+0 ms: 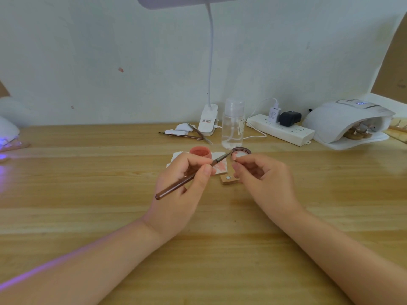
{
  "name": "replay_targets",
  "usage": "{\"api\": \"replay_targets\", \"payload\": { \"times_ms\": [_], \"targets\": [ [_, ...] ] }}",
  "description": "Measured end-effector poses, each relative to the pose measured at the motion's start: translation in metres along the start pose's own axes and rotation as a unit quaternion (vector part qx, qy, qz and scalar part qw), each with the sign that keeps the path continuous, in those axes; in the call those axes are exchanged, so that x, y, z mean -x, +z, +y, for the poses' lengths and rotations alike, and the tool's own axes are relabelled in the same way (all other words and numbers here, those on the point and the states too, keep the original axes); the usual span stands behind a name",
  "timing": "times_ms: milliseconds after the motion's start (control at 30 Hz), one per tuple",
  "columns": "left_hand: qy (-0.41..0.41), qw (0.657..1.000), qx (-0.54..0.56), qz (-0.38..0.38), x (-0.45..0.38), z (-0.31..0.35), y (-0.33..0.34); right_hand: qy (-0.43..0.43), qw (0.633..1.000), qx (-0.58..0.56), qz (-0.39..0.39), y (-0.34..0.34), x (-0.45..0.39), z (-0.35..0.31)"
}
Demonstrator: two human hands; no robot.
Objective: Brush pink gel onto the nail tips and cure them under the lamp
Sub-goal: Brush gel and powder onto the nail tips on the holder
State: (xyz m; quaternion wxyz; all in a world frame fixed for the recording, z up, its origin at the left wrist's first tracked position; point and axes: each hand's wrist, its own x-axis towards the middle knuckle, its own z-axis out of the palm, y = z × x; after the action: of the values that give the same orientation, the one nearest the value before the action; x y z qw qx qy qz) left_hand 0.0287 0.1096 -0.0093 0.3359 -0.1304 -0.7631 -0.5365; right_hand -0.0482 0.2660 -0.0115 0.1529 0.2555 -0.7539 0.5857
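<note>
We hold one brush (187, 180) in our left hand (182, 186), pinched pen-fashion between thumb and fingers, and one small pink nail tip (234, 156) pinched at the fingertips of our right hand (262, 179). The relation that matters is brush to tip: the brush's long axis runs on a slant from its butt, nearer the table's near edge, up toward the far right, and its bristle end sits just beside the nail tip, which lies directly to the right of the left hand. We cannot tell whether the bristles are touching the tip. Both hands hover over the middle of the table (88, 205), close together, so we judge the next stroke needs only a short push along the brush's own line. We count one pink gel pot (200, 152), open, just beyond the left hand, one lid (241, 150) beyond the right, one stained wipe (218, 167) and one small wooden block (229, 179) between the hands. One curing lamp (348, 122) stands near the far right corner, well apart from the right hand, the nearer one; holders show inside it, too small to count.
</note>
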Motion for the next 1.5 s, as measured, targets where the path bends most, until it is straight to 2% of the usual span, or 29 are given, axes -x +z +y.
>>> {"api": "replay_targets", "payload": {
  "times_ms": [100,233,433,733,933,1033,1133,1233,1367,1500],
  "targets": [
    [0.003,1.000,-0.011,-0.023,0.000,0.001,-0.001,0.009,1.000,-0.005,0.002,0.000,0.000,0.000],
    [0.031,0.999,-0.028,-0.018,0.001,0.002,-0.003,0.010,1.000,-0.008,0.004,-0.001,0.000,0.000],
    [-0.004,1.000,-0.018,-0.020,0.000,0.001,0.000,-0.005,1.000,0.001,0.011,0.000,0.000,0.000],
    [0.036,0.996,-0.077,-0.023,0.001,0.008,0.002,-0.015,1.000,0.014,0.017,-0.001,0.000,0.001],
    [0.053,0.996,-0.070,-0.018,0.001,0.009,-0.002,-0.007,1.000,0.010,0.018,-0.001,0.000,0.000],
    [0.027,0.999,-0.032,0.005,0.001,0.007,-0.001,-0.005,1.000,0.002,0.014,-0.001,0.000,0.000],
    [-0.009,1.000,-0.015,-0.012,0.000,0.005,0.000,-0.004,1.000,0.001,0.006,-0.001,0.000,0.000],
    [0.005,0.999,-0.038,-0.025,0.000,0.006,-0.001,-0.001,1.000,0.001,0.005,-0.001,0.000,0.001],
    [0.025,0.998,-0.046,0.018,-0.003,0.009,-0.003,0.016,1.000,-0.018,0.009,-0.001,-0.001,0.003],
    [-0.042,0.997,-0.027,0.052,-0.021,0.016,-0.004,0.019,1.000,-0.012,0.001,0.000,-0.001,0.003]
  ]
}}
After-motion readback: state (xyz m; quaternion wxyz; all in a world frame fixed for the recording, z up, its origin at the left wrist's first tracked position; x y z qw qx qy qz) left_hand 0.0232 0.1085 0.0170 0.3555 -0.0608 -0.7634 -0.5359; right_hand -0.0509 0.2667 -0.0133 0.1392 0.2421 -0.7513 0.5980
